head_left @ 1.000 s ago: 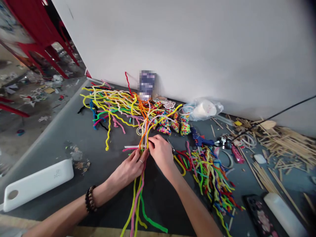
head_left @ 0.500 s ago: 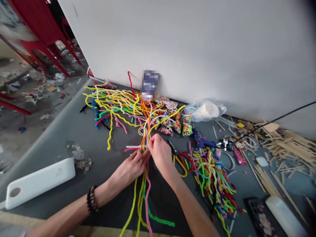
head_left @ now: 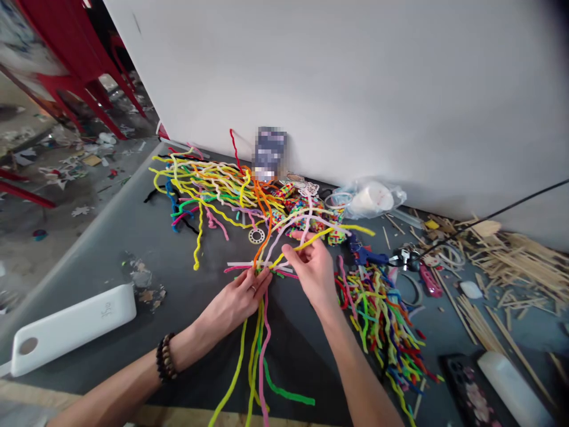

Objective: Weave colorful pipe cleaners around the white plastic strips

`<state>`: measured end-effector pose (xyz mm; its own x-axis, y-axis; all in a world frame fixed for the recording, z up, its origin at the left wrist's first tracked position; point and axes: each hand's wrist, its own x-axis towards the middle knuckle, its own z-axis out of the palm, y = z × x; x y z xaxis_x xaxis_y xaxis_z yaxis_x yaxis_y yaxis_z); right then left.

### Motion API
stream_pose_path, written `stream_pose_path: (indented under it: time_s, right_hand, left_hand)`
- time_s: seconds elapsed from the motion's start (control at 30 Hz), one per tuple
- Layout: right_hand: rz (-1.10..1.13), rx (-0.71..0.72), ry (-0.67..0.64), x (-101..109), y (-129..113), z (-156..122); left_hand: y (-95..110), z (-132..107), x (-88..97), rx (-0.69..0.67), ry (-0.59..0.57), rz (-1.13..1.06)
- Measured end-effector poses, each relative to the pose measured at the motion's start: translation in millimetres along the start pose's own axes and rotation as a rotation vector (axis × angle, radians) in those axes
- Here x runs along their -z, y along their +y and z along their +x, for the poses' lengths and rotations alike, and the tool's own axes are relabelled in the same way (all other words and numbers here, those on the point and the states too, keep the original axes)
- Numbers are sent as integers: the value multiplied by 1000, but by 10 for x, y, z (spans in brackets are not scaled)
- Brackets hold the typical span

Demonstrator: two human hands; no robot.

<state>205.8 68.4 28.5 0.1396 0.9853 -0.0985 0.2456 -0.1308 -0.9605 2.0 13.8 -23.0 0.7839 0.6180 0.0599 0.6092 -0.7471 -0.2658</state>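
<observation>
My left hand presses down on the spot where several pipe cleaners cross on the dark table, its fingers together over them. To its right, my right hand has its thumb and fingers around a yellow pipe cleaner, which bends off to the right. Beside it arch a lilac pipe cleaner and paler ones. An orange pipe cleaner runs up and away from my left fingertips. Below the crossing hang a pink pipe cleaner, yellow ones and a green one.
Loose pipe cleaners lie at the back left, a cut bundle at the right. Beyond are a blue glue gun, keys and wooden sticks. A white power-bank-like case lies left, a phone front right.
My right hand has moved right from beside my left fingers, drawing the yellow pipe cleaner over to the right. Lilac and pale ones now fan rightward too. My left hand stays put.
</observation>
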Motion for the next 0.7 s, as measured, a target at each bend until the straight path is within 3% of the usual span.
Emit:
stream_pose_path:
  time_s: [0.2, 0.43, 0.6, 0.7]
  right_hand:
    - [116, 37, 2, 326, -295, -29]
    - [118, 291, 267, 576, -543, -128]
    - [114, 520, 421, 732, -593, -97]
    - [185, 578, 517, 777, -529, -40]
  left_hand:
    - [-7, -16, 5, -8, 3, -8]
    - [-34, -20, 60, -21, 35, -5]
    - [-43, -26, 69, -13, 32, -21]
    - [-34, -28, 33, -14, 26, -19]
